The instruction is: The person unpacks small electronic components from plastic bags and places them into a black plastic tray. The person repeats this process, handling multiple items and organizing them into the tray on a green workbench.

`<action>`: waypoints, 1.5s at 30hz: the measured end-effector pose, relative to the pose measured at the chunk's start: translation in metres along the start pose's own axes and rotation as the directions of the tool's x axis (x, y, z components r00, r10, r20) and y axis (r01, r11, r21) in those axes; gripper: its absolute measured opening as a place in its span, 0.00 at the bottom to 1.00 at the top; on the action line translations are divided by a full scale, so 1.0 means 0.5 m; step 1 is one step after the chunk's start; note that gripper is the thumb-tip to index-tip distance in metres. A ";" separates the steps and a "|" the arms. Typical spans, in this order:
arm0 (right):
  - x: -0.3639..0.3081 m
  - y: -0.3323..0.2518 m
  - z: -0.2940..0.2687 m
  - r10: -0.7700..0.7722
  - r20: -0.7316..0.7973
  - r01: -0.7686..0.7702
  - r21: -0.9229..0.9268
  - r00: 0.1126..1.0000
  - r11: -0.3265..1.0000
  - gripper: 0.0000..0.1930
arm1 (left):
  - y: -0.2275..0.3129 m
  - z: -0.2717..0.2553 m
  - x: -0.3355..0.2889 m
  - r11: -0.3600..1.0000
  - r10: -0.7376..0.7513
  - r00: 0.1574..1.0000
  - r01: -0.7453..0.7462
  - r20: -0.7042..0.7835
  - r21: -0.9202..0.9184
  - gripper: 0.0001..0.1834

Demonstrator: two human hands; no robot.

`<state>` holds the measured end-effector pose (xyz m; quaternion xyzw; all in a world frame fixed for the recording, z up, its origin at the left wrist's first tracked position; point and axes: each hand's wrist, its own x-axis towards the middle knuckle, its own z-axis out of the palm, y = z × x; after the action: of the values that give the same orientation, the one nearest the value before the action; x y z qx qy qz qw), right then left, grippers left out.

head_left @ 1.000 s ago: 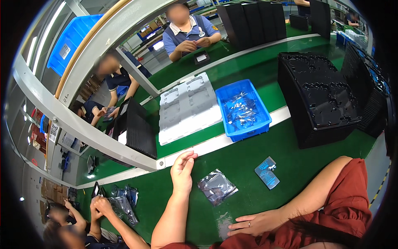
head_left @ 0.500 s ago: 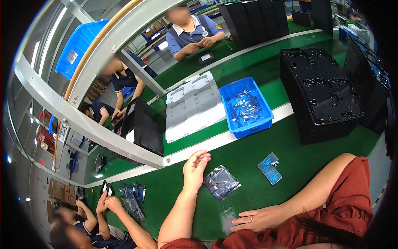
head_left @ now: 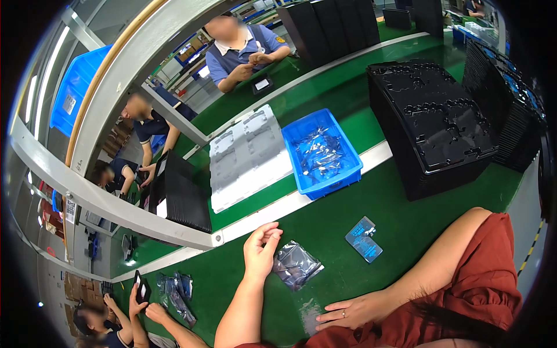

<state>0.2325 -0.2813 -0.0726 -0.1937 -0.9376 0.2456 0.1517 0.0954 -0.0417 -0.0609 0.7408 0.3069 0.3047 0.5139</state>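
My left hand [head_left: 261,249] rests on its side on the green bench, fingers loosely curled and nothing visible between them. Right beside it lies a shiny silvery antistatic bag [head_left: 297,265], whose contents I cannot make out. My right hand [head_left: 361,310] lies flat near the bench's front edge, fingers spread and empty, a ring on one finger. Just left of its fingertips is a pale scuffed patch [head_left: 311,316] on the bench surface. Farther off, between the bag and my right forearm, lies a dark L-shaped flat part [head_left: 364,239] with blue markings.
A blue bin [head_left: 354,175] of small bagged parts stands beyond the bag, next to grey-white moulded trays [head_left: 248,159]. Tall stacks of black trays [head_left: 432,122] rise at right. A metal frame post [head_left: 133,211] crosses the left. Co-workers sit opposite and at left, near other bags [head_left: 177,298].
The whole view has swung, so bench things appear farther left. My hands keep nearly the same places on the bench. At lower left, a co-worker's hands have moved apart around a dark device.
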 end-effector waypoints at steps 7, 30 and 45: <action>0.003 0.020 0.049 -0.051 -0.174 0.054 0.010 0.983 0.999 0.16 | 0.023 -0.001 0.005 0.994 -0.054 0.998 0.056 0.022 -0.099 0.12; 0.003 -0.011 -0.025 0.049 0.033 -0.045 -0.096 0.998 0.994 0.21 | 0.026 -0.048 0.012 0.979 0.150 0.969 -0.118 -0.197 0.166 0.12; 0.008 -0.012 -0.037 0.136 0.092 -0.138 0.009 0.986 0.990 0.34 | 0.057 -0.223 -0.052 0.910 0.084 0.929 0.076 -0.360 0.407 0.11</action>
<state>0.2342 -0.2770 -0.0533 -0.2451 -0.9261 0.2715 0.0930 -0.0023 -0.0054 -0.0056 0.7627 0.4540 0.3676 0.2777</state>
